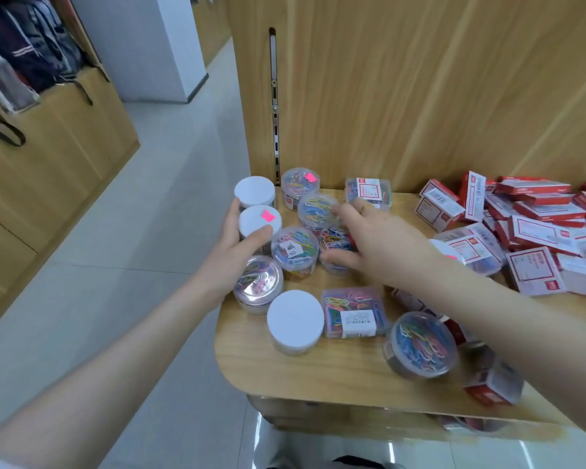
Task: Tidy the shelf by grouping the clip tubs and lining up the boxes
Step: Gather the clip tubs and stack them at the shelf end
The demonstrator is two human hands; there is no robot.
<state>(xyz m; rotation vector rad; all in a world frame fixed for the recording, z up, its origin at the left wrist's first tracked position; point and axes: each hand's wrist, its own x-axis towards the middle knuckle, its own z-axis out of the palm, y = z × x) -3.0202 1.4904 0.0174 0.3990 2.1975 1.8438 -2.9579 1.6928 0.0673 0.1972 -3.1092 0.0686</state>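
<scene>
Head view: grouping step under way. Left hand (234,247) grips a white-lidded tub (260,221) at the shelf's (305,374) left edge; right hand (372,242) grasps a clear clip tub (335,248) mid-cluster. Red boxes (535,231) lie jumbled right, unaligned; next, close up the tubs

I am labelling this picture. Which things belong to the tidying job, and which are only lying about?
Job: round clip tubs, flat clip boxes, red and white boxes, shelf, left hand, right hand.

Lying about: backpacks, wooden cabinet.
</scene>
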